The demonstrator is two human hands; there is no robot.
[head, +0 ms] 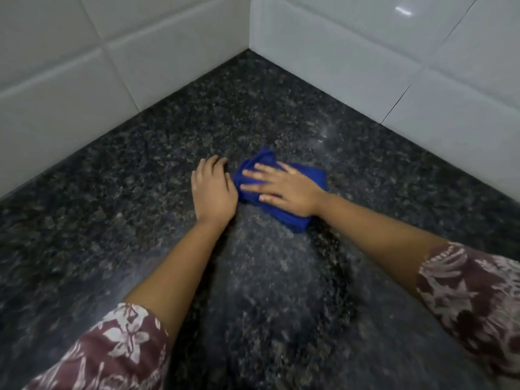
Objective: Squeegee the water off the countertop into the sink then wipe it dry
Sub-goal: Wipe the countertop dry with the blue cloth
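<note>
Here, step in hand: the drying wipe, by my reading; neither squeegee nor sink shows in this view, so how the first part went cannot be checked.
right hand point(284, 190): flat, fingers straight and spread, palm bearing down on the cloth. It clasps nothing; the spread likely puts weight across more of the fabric, so a wider patch gets blotted at once.
folded blue cloth point(298, 220): lies on the stone under that palm, bunched into a thick pad, some way in front of the corner where the walls meet. Folding probably gives more layers to soak up water.
left hand point(213, 190): palm down on bare stone just beside the cloth's left edge, fingertips bent onto the surface, nothing in it. It seems to prop the body for the long reach.
granite countertop point(135, 170): dark and speckled; a paler hazy band runs from the cloth back toward the person, either a damp film or glare, I cannot tell which.
white wall tiles point(84, 66): close the counter on two sides, so water near them has nowhere to run and needs blotting.
floral sleeves point(121, 347): stop at the forearms, leaving the wrists bare over the wet stone.
</note>
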